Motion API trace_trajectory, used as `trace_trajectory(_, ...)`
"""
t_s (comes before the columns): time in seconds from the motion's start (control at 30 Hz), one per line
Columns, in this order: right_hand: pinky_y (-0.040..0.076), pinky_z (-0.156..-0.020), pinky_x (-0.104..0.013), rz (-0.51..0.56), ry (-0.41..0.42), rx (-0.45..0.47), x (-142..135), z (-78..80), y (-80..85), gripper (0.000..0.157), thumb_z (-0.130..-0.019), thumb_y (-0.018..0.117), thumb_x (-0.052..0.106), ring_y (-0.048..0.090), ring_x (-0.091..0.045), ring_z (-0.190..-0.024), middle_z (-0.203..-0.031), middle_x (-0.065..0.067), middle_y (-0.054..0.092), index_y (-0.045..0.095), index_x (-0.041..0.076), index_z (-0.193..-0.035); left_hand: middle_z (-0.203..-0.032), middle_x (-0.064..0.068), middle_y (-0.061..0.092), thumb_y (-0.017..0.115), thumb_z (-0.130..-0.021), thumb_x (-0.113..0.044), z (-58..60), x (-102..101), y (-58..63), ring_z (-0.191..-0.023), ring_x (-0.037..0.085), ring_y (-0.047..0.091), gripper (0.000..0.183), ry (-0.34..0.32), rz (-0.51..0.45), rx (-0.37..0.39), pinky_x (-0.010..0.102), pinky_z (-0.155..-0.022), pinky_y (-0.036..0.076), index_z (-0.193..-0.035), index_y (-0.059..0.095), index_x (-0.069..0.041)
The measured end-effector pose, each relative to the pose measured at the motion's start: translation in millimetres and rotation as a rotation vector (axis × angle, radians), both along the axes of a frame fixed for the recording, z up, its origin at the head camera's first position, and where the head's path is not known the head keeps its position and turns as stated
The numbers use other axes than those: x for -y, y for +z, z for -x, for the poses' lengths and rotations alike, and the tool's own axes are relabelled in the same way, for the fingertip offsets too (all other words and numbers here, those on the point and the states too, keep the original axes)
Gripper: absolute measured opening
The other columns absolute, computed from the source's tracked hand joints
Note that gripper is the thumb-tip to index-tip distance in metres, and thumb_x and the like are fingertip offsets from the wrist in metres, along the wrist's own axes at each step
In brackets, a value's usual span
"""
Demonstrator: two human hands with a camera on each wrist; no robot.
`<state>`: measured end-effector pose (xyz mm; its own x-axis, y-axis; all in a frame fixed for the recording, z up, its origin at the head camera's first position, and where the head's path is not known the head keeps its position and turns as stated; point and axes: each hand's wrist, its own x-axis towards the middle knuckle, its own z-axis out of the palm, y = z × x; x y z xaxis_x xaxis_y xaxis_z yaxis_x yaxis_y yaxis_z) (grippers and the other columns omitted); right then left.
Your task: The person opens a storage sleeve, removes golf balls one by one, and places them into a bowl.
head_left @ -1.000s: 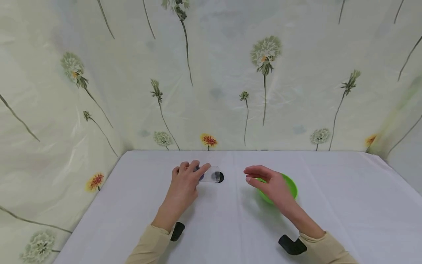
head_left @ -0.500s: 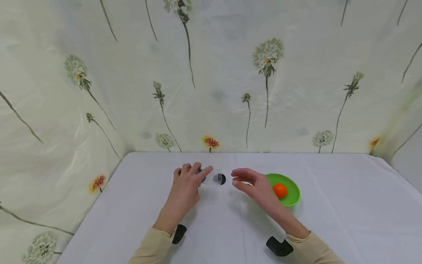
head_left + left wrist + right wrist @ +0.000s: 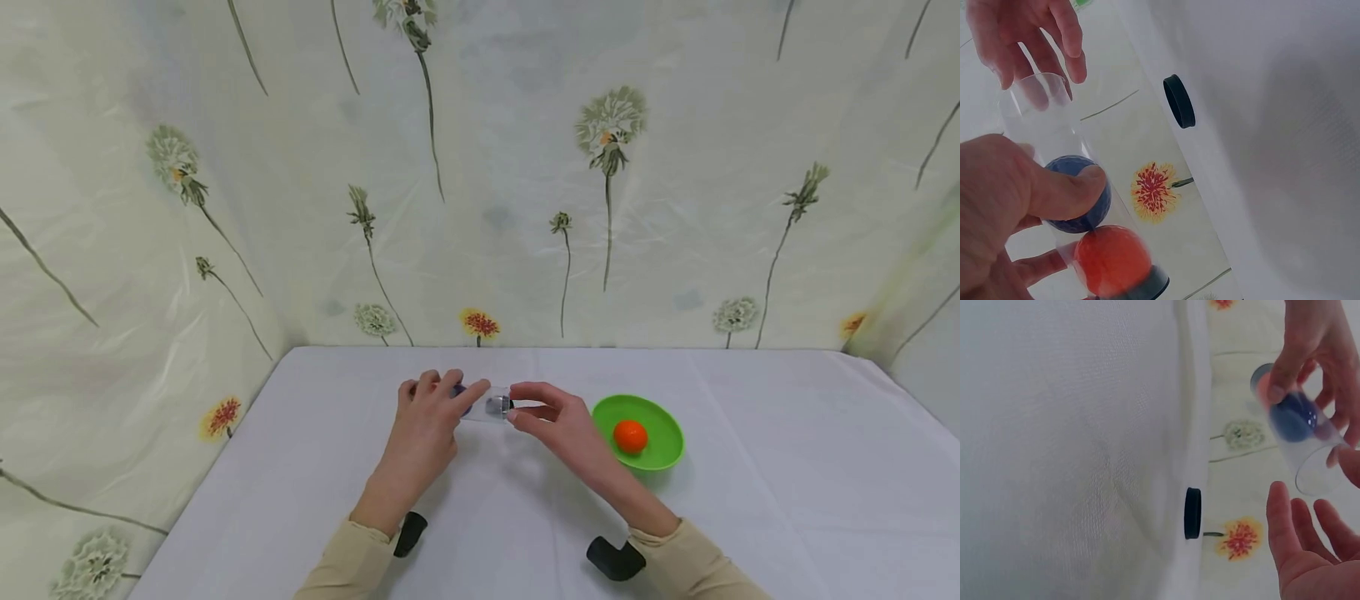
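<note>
My left hand [image 3: 420, 425] grips a clear plastic tube [image 3: 1041, 125], tilted and with its uncapped end toward my right hand [image 3: 558, 425]. Inside the tube sit a blue dimpled ball [image 3: 1294, 422] and an orange ball [image 3: 1113, 259], the orange one against a dark end cap [image 3: 1157, 281]. Loosely curved, the right hand's fingers and thumb are right at the tube's open rim, on either side of it. A loose black cap [image 3: 1192, 513] lies on the white table, mostly hidden behind the tube in the head view.
To the right of my right hand stands a green bowl [image 3: 663, 425] with an orange ball [image 3: 631, 436] in it. Behind the white-covered table [image 3: 787, 467] hangs a flower-printed sheet [image 3: 495, 167], which also runs down the left side.
My right hand has moved left from over the green bowl to the tube's open end, uncovering the bowl and its orange ball. The left hand keeps its hold almost in place.
</note>
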<state>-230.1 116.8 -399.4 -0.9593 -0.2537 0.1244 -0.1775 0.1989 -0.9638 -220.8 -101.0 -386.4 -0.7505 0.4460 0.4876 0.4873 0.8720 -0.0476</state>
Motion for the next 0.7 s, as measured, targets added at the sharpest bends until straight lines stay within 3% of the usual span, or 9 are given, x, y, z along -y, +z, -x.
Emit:
trace_trajectory(0.2,0.053,-0.087,-0.035,0.05,0.023,0.045,4.5,0.2,0.2,0.046,-0.09,0.073,0.025,0.067,-0.031,-0.102,-0.131,-0.016,0.058,0.06,0.011,-0.132,-0.122,0.004,0.05,0.076,-0.077,0.003,-0.6,-0.9,0.2,-0.109,0.028,0.044,0.069,-0.002,-0.005,-0.006,0.052,-0.091,0.037,-0.134,0.055,-0.03)
trace_trajectory(0.7,0.052,-0.089,-0.035,0.102,0.026,0.09,11.2,0.0,-0.3,0.047,-0.09,0.074,0.024,0.066,-0.03,-0.105,-0.131,-0.019,0.056,0.059,0.01,-0.132,-0.123,0.005,0.047,0.078,-0.075,0.004,-1.3,2.4,2.0,-0.113,0.03,0.042,0.072,0.01,0.02,-0.025,0.054,-0.092,0.033,-0.133,0.055,-0.031)
